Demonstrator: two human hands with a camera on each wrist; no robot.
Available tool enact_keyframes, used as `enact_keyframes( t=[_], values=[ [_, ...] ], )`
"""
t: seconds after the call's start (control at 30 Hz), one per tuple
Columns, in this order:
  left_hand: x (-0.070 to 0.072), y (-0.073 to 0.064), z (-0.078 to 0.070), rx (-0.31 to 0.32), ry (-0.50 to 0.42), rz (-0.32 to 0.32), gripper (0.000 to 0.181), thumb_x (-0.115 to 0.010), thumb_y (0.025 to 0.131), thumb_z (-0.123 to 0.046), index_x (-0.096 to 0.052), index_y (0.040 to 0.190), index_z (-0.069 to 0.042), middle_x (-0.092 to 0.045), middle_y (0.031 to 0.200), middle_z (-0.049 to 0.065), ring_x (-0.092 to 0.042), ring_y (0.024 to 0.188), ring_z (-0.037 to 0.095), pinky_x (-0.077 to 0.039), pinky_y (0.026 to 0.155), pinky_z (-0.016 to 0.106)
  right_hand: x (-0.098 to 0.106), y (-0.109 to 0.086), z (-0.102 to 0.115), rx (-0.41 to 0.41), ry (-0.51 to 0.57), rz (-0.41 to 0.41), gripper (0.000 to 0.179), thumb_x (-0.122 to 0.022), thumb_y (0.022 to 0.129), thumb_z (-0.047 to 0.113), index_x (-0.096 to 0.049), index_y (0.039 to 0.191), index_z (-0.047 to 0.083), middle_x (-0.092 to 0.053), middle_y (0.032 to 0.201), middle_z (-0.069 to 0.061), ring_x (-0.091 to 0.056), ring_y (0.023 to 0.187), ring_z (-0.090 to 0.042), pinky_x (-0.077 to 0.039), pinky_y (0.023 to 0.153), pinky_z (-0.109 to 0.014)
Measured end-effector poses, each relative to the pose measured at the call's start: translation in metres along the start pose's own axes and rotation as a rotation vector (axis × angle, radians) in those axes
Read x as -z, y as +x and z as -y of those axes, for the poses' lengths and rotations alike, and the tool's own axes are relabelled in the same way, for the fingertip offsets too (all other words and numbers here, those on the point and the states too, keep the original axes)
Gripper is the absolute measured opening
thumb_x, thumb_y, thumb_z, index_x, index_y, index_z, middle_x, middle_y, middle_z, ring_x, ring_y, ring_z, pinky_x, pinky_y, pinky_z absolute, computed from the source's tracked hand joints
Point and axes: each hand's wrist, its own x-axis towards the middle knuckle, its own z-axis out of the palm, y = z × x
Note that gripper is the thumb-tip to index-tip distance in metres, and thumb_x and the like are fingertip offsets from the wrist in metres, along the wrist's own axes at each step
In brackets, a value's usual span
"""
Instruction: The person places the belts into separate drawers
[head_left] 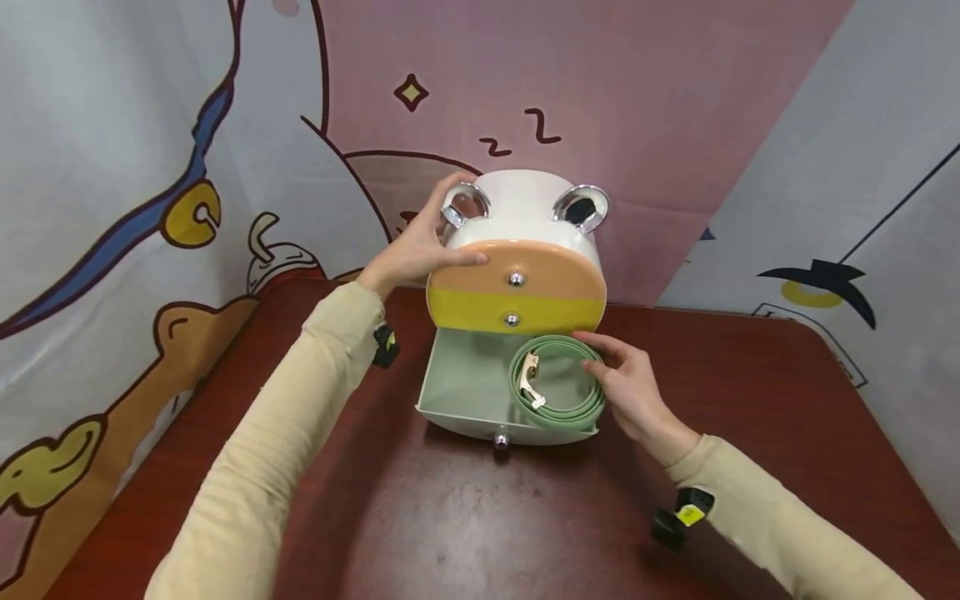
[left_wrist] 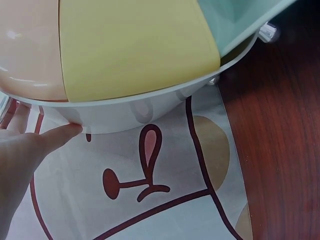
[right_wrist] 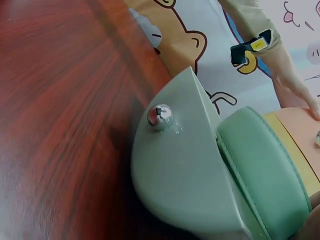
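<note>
A small frog-shaped drawer box, white on top with two chrome ring ears, stands on the table. My left hand holds its upper left side, thumb at the front edge and fingers behind the ear. The lowest drawer, pale green with a round chrome knob, is pulled out. A coiled green belt with a gold buckle stands tilted at the drawer's right end. My right hand grips the coil's right side, thumb towards its inside. Little of this hand shows in the right wrist view.
Above the pulled-out drawer are a yellow drawer and an orange drawer, both closed, each with a chrome knob. The dark red wooden table extends around the box. Cartoon-printed cloth hangs behind and at both sides.
</note>
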Motion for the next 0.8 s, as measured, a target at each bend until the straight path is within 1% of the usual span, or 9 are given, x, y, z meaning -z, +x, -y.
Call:
enact_keyframes(
  t=[0.07, 0.2, 0.37, 0.47, 0.53, 0.63, 0.73, 0.8],
  values=[
    [0.000, 0.000, 0.000, -0.005, 0.012, -0.001, 0.096, -0.080, 0.077, -0.003, -0.019, 0.148, -0.020, -0.035, 0.135, 0.014, -0.052, 0.107, 0.033, -0.047, 0.086, 0.043, -0.004, 0.002, 0.000, -0.015, 0.012, -0.010, 0.041, -0.048, 0.090, -0.015, -0.051, 0.130, -0.013, -0.050, 0.130, -0.023, -0.055, 0.099, -0.009, -0.048, 0.079, -0.022],
    [0.000, 0.000, 0.000, -0.006, 0.024, -0.001, 0.096, -0.080, 0.077, -0.004, -0.019, 0.149, -0.020, -0.034, 0.138, 0.010, -0.053, 0.107, 0.034, -0.048, 0.086, 0.043, -0.013, 0.006, -0.001, -0.027, 0.022, -0.032, 0.042, -0.047, 0.088, -0.016, -0.053, 0.129, -0.012, -0.051, 0.131, -0.022, -0.052, 0.105, -0.013, -0.044, 0.079, -0.019],
    [0.000, 0.000, 0.001, 0.002, 0.015, 0.004, 0.096, -0.080, 0.077, -0.003, -0.018, 0.149, -0.019, -0.033, 0.138, 0.012, -0.053, 0.107, 0.034, -0.048, 0.086, 0.043, -0.024, 0.011, -0.006, -0.017, -0.033, -0.044, 0.041, -0.050, 0.086, -0.018, -0.059, 0.125, -0.010, -0.054, 0.128, -0.021, -0.049, 0.108, -0.018, -0.042, 0.075, -0.016],
    [0.000, -0.001, 0.001, 0.006, 0.014, 0.003, 0.096, -0.080, 0.077, -0.003, -0.017, 0.149, -0.018, -0.033, 0.138, 0.013, -0.053, 0.107, 0.034, -0.048, 0.086, 0.043, -0.031, 0.015, -0.011, -0.016, -0.049, -0.040, 0.041, -0.050, 0.083, -0.019, -0.061, 0.122, -0.010, -0.056, 0.126, -0.021, -0.049, 0.105, -0.020, -0.042, 0.071, -0.016],
    [0.000, -0.001, 0.002, 0.003, 0.011, 0.002, 0.096, -0.080, 0.077, -0.002, -0.017, 0.149, -0.018, -0.033, 0.137, 0.013, -0.053, 0.106, 0.033, -0.048, 0.086, 0.043, -0.035, 0.017, -0.016, -0.022, -0.039, -0.035, 0.041, -0.050, 0.082, -0.020, -0.061, 0.121, -0.011, -0.056, 0.125, -0.022, -0.048, 0.104, -0.020, -0.041, 0.070, -0.016],
    [-0.001, 0.000, 0.002, -0.007, -0.001, 0.003, 0.097, -0.079, 0.077, -0.001, -0.017, 0.149, -0.017, -0.033, 0.137, 0.012, -0.053, 0.107, 0.032, -0.048, 0.086, 0.042, -0.040, 0.021, -0.022, -0.034, -0.028, -0.030, 0.041, -0.050, 0.081, -0.021, -0.061, 0.120, -0.012, -0.056, 0.125, -0.023, -0.047, 0.105, -0.020, -0.041, 0.070, -0.016],
    [-0.001, 0.001, 0.002, -0.016, -0.005, 0.002, 0.097, -0.080, 0.076, -0.001, -0.017, 0.149, -0.016, -0.033, 0.139, 0.011, -0.052, 0.109, 0.031, -0.048, 0.086, 0.042, -0.045, 0.023, -0.026, -0.027, -0.029, -0.019, 0.041, -0.050, 0.081, -0.021, -0.061, 0.120, -0.012, -0.056, 0.125, -0.024, -0.047, 0.108, -0.022, -0.040, 0.070, -0.017],
    [0.000, 0.001, 0.002, -0.014, -0.003, 0.000, 0.097, -0.080, 0.076, -0.001, -0.017, 0.149, -0.017, -0.033, 0.139, 0.010, -0.051, 0.109, 0.030, -0.047, 0.087, 0.042, -0.048, 0.024, -0.028, -0.018, -0.039, -0.006, 0.041, -0.050, 0.082, -0.021, -0.060, 0.120, -0.012, -0.055, 0.125, -0.024, -0.047, 0.109, -0.024, -0.040, 0.071, -0.017]
  ],
)
